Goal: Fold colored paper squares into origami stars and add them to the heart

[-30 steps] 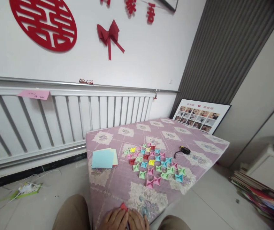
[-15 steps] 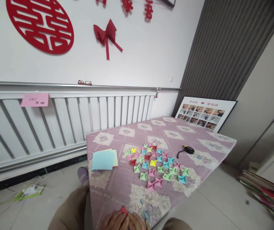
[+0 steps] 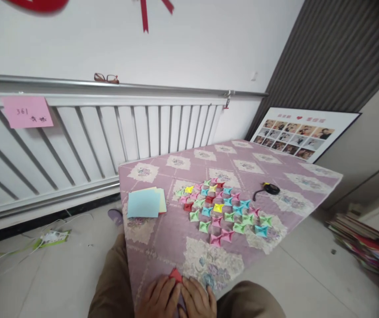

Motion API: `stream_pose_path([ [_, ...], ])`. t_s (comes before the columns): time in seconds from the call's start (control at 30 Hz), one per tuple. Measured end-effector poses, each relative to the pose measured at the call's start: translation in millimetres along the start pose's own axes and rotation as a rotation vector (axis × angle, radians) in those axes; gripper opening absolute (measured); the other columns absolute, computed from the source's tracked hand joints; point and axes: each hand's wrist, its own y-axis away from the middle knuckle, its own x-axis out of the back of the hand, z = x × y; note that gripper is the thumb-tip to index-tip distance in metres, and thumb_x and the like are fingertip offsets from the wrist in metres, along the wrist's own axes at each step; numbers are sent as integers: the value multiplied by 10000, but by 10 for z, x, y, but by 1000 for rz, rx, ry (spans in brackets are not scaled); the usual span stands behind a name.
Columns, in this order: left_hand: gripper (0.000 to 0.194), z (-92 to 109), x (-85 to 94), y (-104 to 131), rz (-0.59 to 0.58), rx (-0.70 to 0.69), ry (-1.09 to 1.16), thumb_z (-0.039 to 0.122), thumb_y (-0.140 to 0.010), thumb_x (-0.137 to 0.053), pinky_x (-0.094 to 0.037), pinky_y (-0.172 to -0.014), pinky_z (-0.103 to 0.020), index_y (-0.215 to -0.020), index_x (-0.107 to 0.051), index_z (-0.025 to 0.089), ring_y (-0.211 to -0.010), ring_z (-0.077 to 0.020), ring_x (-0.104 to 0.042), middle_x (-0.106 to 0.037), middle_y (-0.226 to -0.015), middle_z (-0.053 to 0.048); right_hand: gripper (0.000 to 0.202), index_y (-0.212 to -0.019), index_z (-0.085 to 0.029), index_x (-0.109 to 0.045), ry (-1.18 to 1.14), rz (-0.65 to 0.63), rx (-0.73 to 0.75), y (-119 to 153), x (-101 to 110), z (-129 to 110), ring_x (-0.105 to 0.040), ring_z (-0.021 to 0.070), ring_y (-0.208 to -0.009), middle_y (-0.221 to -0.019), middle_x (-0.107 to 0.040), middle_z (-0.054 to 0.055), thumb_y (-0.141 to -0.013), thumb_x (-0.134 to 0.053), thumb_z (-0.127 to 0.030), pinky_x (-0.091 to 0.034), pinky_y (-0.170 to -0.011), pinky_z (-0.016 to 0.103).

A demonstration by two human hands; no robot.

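Observation:
Both hands are at the near edge of the table, side by side. My left hand (image 3: 159,299) presses its closed fingers on the lower left of a small folded red paper (image 3: 176,275). Touching the same paper from the right is my right hand (image 3: 196,298), its fingers together. The paper's pointed top shows beyond the fingertips; its lower part is hidden. Farther up the table lie several small folded paper pieces (image 3: 217,207) in pink, green, blue, yellow and red. A stack of square sheets (image 3: 143,203), light blue on top, lies to their left.
The table (image 3: 163,247) has a purple patterned cloth. A black tape measure (image 3: 271,189) lies at its right side. Beyond stand a white radiator (image 3: 163,128) and a photo board (image 3: 335,115). A power strip (image 3: 53,237) with cables is on the floor at left.
The view has tilted down, so the table and hands appear higher in the picture. More of both hands and the red paper shows; both hands remain on the paper.

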Motion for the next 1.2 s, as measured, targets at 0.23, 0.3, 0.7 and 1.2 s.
stream_pose_path([
  [0.23, 509, 95, 187, -39, -253, 154, 209, 388, -809, -496, -258, -1024, -365, -1265, -503, 161, -1186, -245, -423, -551, -1275, -74, 459, -1269, -266, -490, 39, -137, 92, -84, 212, -8, -564, 232, -1070, -1184, -635, 13, -811, -509, -302, -256, -984, 413],
  [0.3, 506, 102, 200, -26, -296, 171, 226, 354, -805, -497, -238, -1036, -369, -1276, -489, 168, -1207, -246, -403, -532, -1299, -69, 454, -1267, -258, -486, 37, -154, 84, -69, 212, -24, -561, 234, -1072, -1178, -637, 23, -816, -506, -303, -244, -987, 415],
  [0.7, 538, 100, 208, -14, -422, 219, 294, 345, -817, -468, -258, -1035, -383, -1319, -447, 153, -1223, -252, -413, -505, -1338, -81, 403, -1238, -268, -495, 39, -142, -11, -15, 192, -75, -553, 258, -1099, -1189, -634, 30, -839, -458, -308, -229, -971, 452],
  [1.2, 768, 33, 356, -94, -614, 321, 544, 500, -756, -581, -208, -1081, -441, -1406, -314, 189, -1297, -286, -310, -352, -1449, -84, 154, -851, -266, -658, -266, -296, -287, -713, 391, -118, -584, 192, -827, -825, -658, 8, -862, -504, -272, -341, -786, 338],
])
